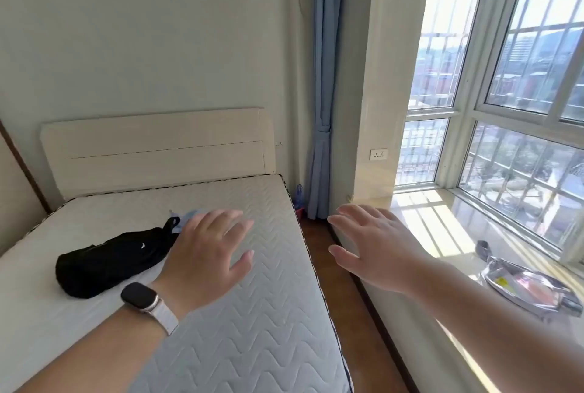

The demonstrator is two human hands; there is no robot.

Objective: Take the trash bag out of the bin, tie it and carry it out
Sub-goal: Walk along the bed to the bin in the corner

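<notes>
Left hand (207,253) and right hand (376,250) hover spread flat, holding nothing; a bare floor strip (344,297) runs toward 12 o'clock between mattress edge (311,266) and window ledge (442,234); black bag (110,261) at 9 o'clock; no trash bag or bin shows.

A pale, plain wall (142,29) backs a cream wooden headboard (158,149), with a bare quilted mattress (252,313) below it. A blue curtain (322,92), tied partway down, hangs in the corner beside a cream pillar (385,76) that carries a white wall socket (379,154). Large barred windows (521,92) let in bright sun, which stripes the polished window ledge (426,225). A strip of dark wooden floor (341,282) runs between mattress and ledge.
</notes>
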